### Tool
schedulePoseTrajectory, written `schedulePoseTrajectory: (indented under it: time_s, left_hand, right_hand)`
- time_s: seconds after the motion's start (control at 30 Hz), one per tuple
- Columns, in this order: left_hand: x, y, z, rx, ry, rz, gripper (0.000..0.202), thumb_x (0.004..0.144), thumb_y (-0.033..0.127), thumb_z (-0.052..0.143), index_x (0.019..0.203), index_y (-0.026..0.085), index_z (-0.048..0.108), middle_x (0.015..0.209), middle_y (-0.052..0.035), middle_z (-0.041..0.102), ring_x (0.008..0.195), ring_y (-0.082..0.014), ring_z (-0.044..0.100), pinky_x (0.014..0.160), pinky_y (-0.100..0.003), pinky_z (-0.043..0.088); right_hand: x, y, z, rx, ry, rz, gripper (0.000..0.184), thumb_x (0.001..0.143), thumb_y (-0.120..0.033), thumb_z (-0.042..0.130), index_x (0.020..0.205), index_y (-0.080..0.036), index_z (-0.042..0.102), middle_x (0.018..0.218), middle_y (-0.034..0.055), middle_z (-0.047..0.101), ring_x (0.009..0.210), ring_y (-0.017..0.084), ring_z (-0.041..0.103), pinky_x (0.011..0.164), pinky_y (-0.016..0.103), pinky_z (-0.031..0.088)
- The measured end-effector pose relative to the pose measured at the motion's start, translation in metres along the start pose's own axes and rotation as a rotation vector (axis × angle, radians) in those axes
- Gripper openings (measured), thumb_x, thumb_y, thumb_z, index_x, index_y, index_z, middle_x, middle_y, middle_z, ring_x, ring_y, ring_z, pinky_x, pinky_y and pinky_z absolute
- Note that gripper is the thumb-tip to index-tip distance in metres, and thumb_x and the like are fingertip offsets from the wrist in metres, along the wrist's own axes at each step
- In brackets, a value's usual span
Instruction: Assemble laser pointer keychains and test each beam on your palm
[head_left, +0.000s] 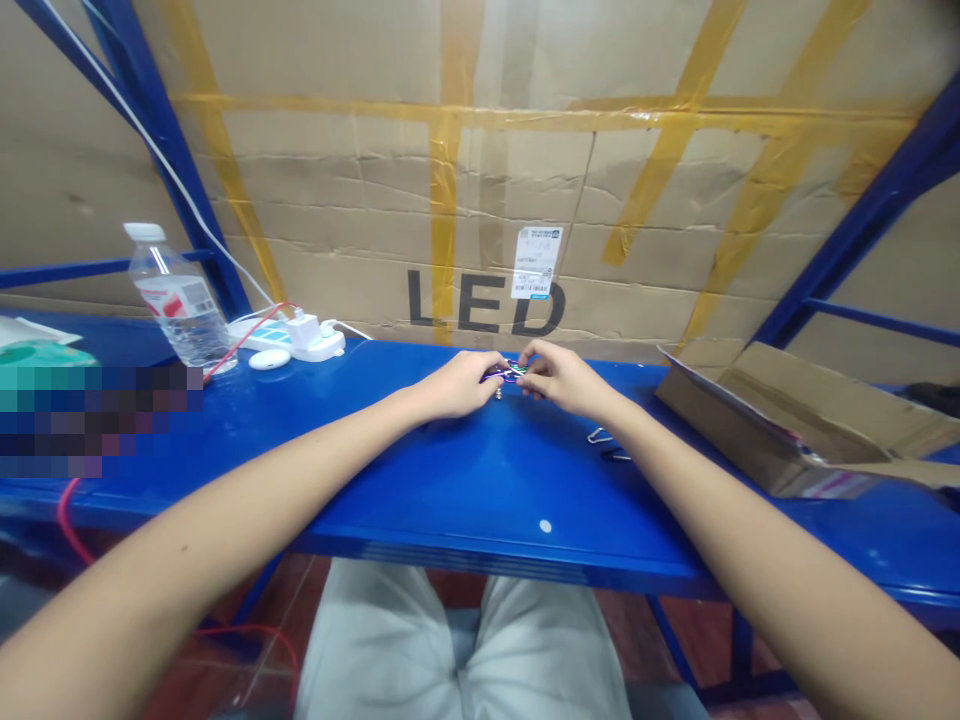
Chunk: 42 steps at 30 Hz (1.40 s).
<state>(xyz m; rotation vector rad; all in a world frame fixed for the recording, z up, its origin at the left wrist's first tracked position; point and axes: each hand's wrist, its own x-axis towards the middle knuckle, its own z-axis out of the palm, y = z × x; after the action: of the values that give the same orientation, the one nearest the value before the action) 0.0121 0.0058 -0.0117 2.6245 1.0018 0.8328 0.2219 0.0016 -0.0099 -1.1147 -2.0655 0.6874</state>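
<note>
Several things sit along the far edge of the blue metal table [480, 470]. At the far left corner lies a teal packet [45, 355], and a pixelated patch covers the table's left side below it. Further right, a clear plastic water bottle [178, 295] stands upright near the far edge, beside a red cable [247, 342] and a white power strip [259, 335] with a white plug adapter [315, 338] in it, probably placed there to keep the cords back from the work area. A small white oval object [268, 359] lies just in front of the strip.

Near the middle of the far edge, the left hand [456, 386] and right hand [566, 380] almost meet, both mostly closed. Their fingertips pinch a small bunch of coloured paper clips [510, 372], which seems to need both hands because the pieces are so small; the exact grip is partly hidden. A tiny metal piece [498, 395] lies just below the left hand. Right of the hands lie two loose clips [606, 443], and a flattened cardboard box [795, 420] rests at the right edge.
</note>
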Motion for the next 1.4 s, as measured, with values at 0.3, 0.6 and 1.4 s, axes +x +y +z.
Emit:
schedulePoseTrajectory:
  time_s: [0.3,0.6,1.4]
  left_hand:
    - [0.001,0.005,-0.004,-0.19,0.099,-0.096,0.018,0.091,0.02,0.051,0.095,0.016,0.068,0.093,-0.0062,0.074,0.081,-0.0173,0.067,0.075,-0.029,0.049]
    - [0.005,0.024,0.002,-0.686,0.12,-0.34,0.012,0.089,0.014,0.052,0.094,0.012,0.063,0.089,-0.0074,0.072,0.055,-0.0083,0.056,0.051,-0.022,0.041]
    - [0.005,0.011,0.005,-0.401,0.279,-0.159,0.01,0.081,0.02,0.066,0.086,0.013,0.072,0.087,-0.0062,0.075,0.083,-0.0172,0.065,0.078,-0.029,0.048]
  right_hand:
    - [0.002,-0.002,0.005,0.141,0.185,-0.077,0.017,0.08,-0.029,0.061,0.089,-0.017,0.068,0.064,0.0015,0.063,0.054,0.015,0.056,0.052,0.029,0.046]
    - [0.001,-0.005,0.011,0.2,0.234,-0.101,0.011,0.084,-0.029,0.06,0.087,-0.019,0.064,0.055,-0.0025,0.058,0.043,0.013,0.052,0.044,0.027,0.043]
    - [-0.002,-0.033,0.025,0.715,0.229,0.19,0.022,0.07,-0.018,0.069,0.06,-0.018,0.049,0.054,-0.0018,0.052,0.045,0.006,0.038,0.038,0.02,0.03]
